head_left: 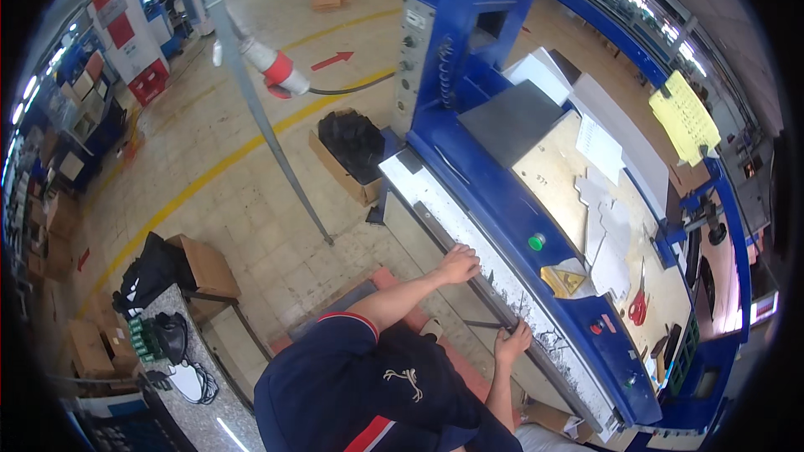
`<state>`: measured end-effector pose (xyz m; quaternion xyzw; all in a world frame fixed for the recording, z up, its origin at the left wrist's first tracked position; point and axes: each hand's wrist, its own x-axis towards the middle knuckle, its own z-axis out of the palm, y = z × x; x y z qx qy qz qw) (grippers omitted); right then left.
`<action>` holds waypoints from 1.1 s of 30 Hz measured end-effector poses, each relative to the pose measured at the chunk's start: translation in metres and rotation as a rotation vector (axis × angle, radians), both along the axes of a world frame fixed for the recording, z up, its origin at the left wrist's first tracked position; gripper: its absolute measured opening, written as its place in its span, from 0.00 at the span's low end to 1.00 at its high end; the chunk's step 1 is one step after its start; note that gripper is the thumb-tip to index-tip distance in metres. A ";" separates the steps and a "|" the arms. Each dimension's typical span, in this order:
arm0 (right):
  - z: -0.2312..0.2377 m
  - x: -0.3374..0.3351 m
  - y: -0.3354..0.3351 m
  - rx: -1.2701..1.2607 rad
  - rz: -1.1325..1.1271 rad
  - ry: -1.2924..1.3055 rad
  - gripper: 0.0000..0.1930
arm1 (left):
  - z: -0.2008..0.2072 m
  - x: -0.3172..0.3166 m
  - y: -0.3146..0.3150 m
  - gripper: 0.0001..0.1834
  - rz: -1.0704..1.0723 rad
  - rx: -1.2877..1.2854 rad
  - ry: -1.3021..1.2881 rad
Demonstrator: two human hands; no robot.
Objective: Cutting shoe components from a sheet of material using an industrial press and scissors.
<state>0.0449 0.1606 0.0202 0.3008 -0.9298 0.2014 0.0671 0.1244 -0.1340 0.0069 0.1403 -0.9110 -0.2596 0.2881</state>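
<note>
A long dark metal bar (492,299) runs along the front edge of a blue machine (477,167). My left hand (459,264) is curled over this bar near its middle. Further along, toward me, my right hand (512,341) grips the same bar, with the thumb on top. Behind the bar lies a white worktop strip (511,289), scuffed and strewn with dark scraps. A green button (537,241) and a red button (596,326) sit on the machine's front beam.
On the machine's upper board are red-handled scissors (638,308), white cut sheets (607,230) and a dark panel (523,121). A box of black pieces (350,146) stands beyond the machine. To my left are a speckled table (188,402) and a grey pole (260,109).
</note>
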 end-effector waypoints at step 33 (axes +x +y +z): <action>0.078 0.042 0.011 0.676 0.453 -0.912 0.40 | 0.025 0.092 -0.031 0.14 -0.181 0.655 -0.654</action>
